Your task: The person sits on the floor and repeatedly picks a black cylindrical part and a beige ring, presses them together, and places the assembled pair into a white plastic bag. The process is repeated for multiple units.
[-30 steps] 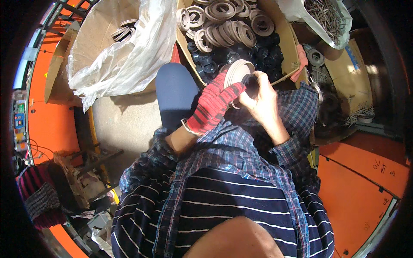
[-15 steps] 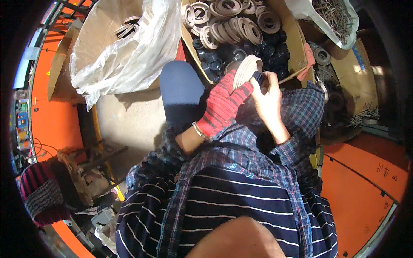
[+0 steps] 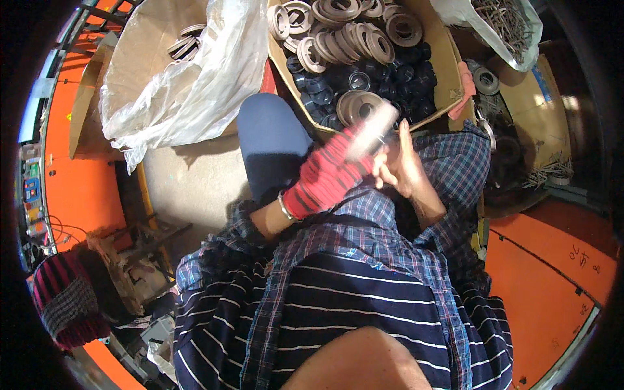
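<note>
My left hand (image 3: 325,174), in a red and black striped glove, is closed around a beige plastic ring (image 3: 374,130), tilted up and smeared by motion. Close beside the ring is my bare right hand (image 3: 406,166), fingers apart, some bent toward the glove. I see nothing held in it, though the blur hides where its fingertips meet the ring. Just beyond both hands, another beige ring (image 3: 354,107) lies on black round plastic parts (image 3: 406,78) in a cardboard box (image 3: 448,97). More beige rings (image 3: 351,42) are heaped farther back in that box.
A carton lined with a clear plastic bag (image 3: 179,107) stands at far left with a few rings (image 3: 185,45) inside. A bag of metal pins (image 3: 504,29) sits at far right, near loose pins (image 3: 549,172). Orange panels (image 3: 543,292) flank me; a knit item (image 3: 68,296) hangs at left.
The ring has swung lower in my left hand and blurred. My right hand's fingers have spread from their pinch on a dark part at the ring, which I no longer see.
</note>
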The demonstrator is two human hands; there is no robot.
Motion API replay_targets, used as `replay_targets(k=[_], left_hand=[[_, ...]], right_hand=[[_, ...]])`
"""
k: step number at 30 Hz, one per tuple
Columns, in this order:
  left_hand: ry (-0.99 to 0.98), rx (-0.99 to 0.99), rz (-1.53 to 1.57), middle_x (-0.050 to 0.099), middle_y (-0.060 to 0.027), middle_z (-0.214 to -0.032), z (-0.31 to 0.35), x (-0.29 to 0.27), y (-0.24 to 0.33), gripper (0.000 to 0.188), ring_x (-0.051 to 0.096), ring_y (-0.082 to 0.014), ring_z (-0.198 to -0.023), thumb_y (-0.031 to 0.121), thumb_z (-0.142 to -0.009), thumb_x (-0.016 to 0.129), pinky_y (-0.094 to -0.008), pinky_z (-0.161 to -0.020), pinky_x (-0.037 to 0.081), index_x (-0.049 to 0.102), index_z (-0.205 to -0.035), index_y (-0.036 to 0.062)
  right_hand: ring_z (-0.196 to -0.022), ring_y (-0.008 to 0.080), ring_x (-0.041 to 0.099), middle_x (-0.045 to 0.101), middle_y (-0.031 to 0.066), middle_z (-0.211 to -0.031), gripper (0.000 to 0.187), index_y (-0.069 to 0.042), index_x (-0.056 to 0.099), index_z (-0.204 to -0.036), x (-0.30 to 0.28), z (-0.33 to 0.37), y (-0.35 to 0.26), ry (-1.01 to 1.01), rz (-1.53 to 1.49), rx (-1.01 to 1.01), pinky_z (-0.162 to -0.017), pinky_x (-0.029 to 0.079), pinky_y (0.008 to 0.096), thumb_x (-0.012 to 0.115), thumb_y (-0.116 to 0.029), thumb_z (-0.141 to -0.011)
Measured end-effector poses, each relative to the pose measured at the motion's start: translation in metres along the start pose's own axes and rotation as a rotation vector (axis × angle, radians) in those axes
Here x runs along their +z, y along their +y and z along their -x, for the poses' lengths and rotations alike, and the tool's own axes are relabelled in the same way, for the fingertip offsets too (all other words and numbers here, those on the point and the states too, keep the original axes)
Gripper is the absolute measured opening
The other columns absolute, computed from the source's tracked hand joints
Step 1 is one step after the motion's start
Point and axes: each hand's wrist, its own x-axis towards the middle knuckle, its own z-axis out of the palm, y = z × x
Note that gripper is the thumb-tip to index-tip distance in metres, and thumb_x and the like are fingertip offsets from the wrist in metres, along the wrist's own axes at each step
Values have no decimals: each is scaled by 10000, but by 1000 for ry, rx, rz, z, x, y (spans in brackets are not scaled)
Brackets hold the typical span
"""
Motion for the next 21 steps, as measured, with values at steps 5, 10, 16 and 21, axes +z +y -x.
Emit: replay_targets(k=[5, 10, 16, 21], left_hand=[[193, -281, 258, 661, -166, -1131, -7, -19, 19, 518, 645, -229, -1031, 268, -887, 709, -337, -886, 506, 555, -1293, -15], [290, 1, -3, 614, -170, -1242, 6, -8, 26, 619, 633, -308, -1083, 167, -838, 765, -377, -951, 492, 494, -1375, 24], [321, 158, -244, 623, -163, -1214, 1, -76, 8, 561, 618, -301, -1091, 222, -867, 738, -387, -981, 471, 515, -1344, 26], [960, 45, -1033, 634, -158, -1189, -49, -218, 27, 531, 608, -282, -1093, 287, -901, 715, -384, -1010, 451, 528, -1320, 20]], right_hand=[[-923, 133, 611, 577, 128, -1249, 876, 18, 412, -1410, 26, 3, -7, 196, 1136, -906, -805, 530, 282, 889, -175, -701], [-699, 94, 619, 658, 60, -880, 373, -16, 538, -1212, 52, -6, -5, 89, 208, -441, -571, 505, 239, 669, -206, -919], [-472, 181, 616, 690, 142, -786, 529, 16, 534, -1249, 52, -31, -41, -481, 45, 22, -436, 516, 276, 393, -452, -1048], [-681, 203, 687, 710, 123, -815, 342, 12, 694, -992, -18, -121, -108, 221, 1368, -373, -618, 539, 322, 671, -319, -912]])
